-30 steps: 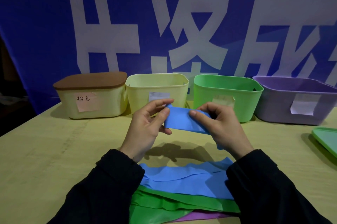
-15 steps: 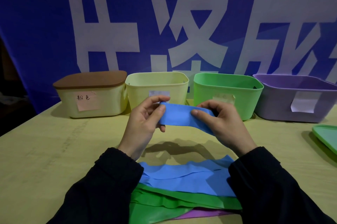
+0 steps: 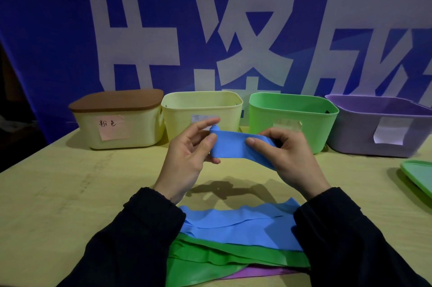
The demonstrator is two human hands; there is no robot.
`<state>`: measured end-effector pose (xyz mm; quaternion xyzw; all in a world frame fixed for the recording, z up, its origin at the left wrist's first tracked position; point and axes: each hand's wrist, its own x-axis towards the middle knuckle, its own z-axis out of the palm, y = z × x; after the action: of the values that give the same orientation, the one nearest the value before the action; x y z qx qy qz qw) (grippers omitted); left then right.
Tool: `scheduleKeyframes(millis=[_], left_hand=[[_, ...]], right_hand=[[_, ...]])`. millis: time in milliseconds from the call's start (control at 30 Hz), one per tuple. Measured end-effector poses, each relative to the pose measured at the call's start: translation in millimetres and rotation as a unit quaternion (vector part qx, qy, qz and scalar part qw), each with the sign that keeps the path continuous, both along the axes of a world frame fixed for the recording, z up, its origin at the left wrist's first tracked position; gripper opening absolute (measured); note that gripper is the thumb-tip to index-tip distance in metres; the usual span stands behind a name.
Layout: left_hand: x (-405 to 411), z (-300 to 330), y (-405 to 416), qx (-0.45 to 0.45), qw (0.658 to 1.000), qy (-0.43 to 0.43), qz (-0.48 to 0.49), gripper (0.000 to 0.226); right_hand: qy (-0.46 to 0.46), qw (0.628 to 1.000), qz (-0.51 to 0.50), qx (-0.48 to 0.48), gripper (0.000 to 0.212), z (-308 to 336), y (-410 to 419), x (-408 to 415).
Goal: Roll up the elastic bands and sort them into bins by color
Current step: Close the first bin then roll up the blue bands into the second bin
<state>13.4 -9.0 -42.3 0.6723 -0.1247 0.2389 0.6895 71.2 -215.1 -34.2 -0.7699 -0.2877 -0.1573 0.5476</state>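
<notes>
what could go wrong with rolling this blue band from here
The roll at the left end of the blue band looks small and is only pinched by the left hand, so it could spring loose. The right hand holds the band stretched in the air; a slip may snap it back. No blue bin shows; it might land in the purple bin.

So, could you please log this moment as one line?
left hand pinches blue elastic band | right hand grips it | rolling begun | bins unfilled
</notes>
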Motion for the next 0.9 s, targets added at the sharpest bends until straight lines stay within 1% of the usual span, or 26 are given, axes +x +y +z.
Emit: scheduleKeyframes(millis=[100, 233, 400, 500, 600, 700, 800, 900], left_hand=[[-0.1, -1.6, 0.5, 0.007, 1.0, -0.003, -0.005, 0.018], [0.3, -0.7, 2.5, 0.029, 0.999, 0.016, 0.024, 0.023], [1.1, -0.7, 3.2, 0.032, 0.997, 0.013, 0.074, 0.013], [1.3, -0.4, 2.6, 0.024, 0.996, 0.007, 0.083, 0.009], [-0.1, -1.0, 1.4, 0.021, 0.996, 0.006, 0.09, 0.011], [-0.2, -1.8, 1.6, 0.024, 0.996, 0.014, 0.08, 0.015], [0.6, -1.7, 0.7, 0.019, 0.998, 0.024, 0.048, 0.022], [1.0, -2.0, 0.0, 0.003, 1.0, 0.026, 0.018, 0.015]], right_hand=[[-0.004, 1.0, -0.002, -0.007, 0.024, -1.0, 0.9, -1.0], [-0.014, 1.0, 0.007, -0.015, 0.02, -1.9, 1.4, -0.2], [-0.016, 1.0, 0.015, -0.01, 0.02, 0.1, 1.9, -2.0], [-0.012, 1.0, 0.012, 0.008, 0.021, 2.0, 2.9, -4.3], [0.002, 1.0, 0.013, 0.009, 0.023, 1.2, 2.8, -4.8], [0.017, 1.0, 0.012, -0.012, 0.025, -1.4, 2.5, -3.2], [0.027, 0.999, 0.008, -0.017, 0.025, -2.0, 3.2, -2.4], [0.027, 1.0, 0.003, -0.01, 0.026, -1.7, 3.4, -2.4]])
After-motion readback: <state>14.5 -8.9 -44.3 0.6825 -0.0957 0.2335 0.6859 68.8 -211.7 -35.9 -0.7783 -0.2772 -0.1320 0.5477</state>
